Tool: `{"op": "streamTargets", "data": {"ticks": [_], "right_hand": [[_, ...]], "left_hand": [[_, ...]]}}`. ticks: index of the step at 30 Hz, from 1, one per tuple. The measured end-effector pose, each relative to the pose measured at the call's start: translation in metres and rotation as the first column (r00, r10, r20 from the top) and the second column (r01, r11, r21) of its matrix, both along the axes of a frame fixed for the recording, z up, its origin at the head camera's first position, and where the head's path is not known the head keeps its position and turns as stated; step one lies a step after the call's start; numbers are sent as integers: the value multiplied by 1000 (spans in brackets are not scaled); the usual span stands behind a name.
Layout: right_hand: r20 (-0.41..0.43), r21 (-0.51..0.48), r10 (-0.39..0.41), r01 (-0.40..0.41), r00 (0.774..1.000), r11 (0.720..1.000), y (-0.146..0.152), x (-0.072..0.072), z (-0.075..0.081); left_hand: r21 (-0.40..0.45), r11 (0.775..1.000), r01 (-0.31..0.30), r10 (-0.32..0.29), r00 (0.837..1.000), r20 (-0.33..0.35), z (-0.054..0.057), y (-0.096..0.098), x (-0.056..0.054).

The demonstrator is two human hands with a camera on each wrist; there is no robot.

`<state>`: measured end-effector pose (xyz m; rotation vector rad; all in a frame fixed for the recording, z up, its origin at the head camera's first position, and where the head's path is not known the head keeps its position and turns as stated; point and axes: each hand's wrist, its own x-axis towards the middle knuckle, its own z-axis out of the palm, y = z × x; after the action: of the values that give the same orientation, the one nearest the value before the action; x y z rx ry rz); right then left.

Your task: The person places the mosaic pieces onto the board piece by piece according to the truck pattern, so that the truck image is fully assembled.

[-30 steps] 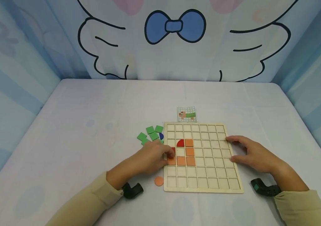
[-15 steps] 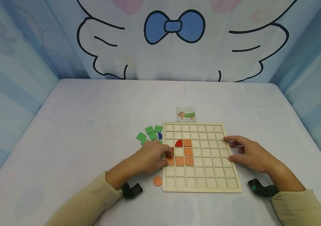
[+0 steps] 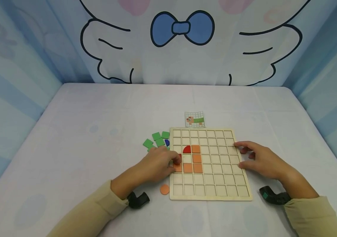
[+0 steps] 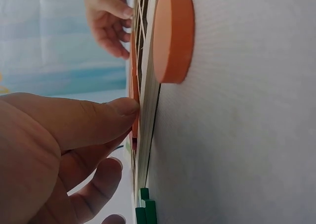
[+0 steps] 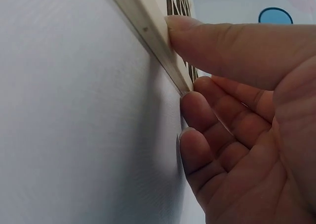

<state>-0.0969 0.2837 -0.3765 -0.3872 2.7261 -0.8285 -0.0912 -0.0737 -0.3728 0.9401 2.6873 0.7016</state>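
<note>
A wooden grid board (image 3: 216,179) lies flat, its left half bearing several orange square tiles (image 3: 197,168), a red quarter-round tile (image 3: 187,149) and another red piece partly covered by fingers. My left hand (image 3: 155,164) is at the board's left edge, thumb and index finger pinching the leftmost orange square tile (image 3: 177,168). In the left wrist view the thumb (image 4: 123,107) touches that tile's edge. My right hand (image 3: 264,161) grips the board's right edge. The right wrist view shows its thumb (image 5: 185,28) on the rim, other fingers curled against the side.
Several green square tiles (image 3: 159,142) and a blue rounded piece (image 3: 167,142) lie left of the board. An orange disc (image 3: 164,189) sits near its lower left corner. Behind the board is a small picture card (image 3: 194,119). A curtain (image 3: 183,65) hangs beyond the table.
The board and right hand appear slightly farther left in the head view, along with the whole scene. The right hand's fingers are a little more curled; the left hand stays at the same tile.
</note>
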Motion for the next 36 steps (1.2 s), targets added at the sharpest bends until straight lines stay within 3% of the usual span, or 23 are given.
{"op": "streamTargets", "data": {"ticks": [18,32,36], "right_hand": [[-14,-5,17,-17,1000,1000,0,-9,2],[6,-28,18,-18,1000,999,1,-11,0],[12,-33,11,-10,1000,999,-1,-11,0]], "left_hand": [[0,999,-38,38,999,21,1,1,-5],[-21,999,-42,42,999,0,3,1,-4],[1,996,-87,87,995,38,8,-6,-3]]}}
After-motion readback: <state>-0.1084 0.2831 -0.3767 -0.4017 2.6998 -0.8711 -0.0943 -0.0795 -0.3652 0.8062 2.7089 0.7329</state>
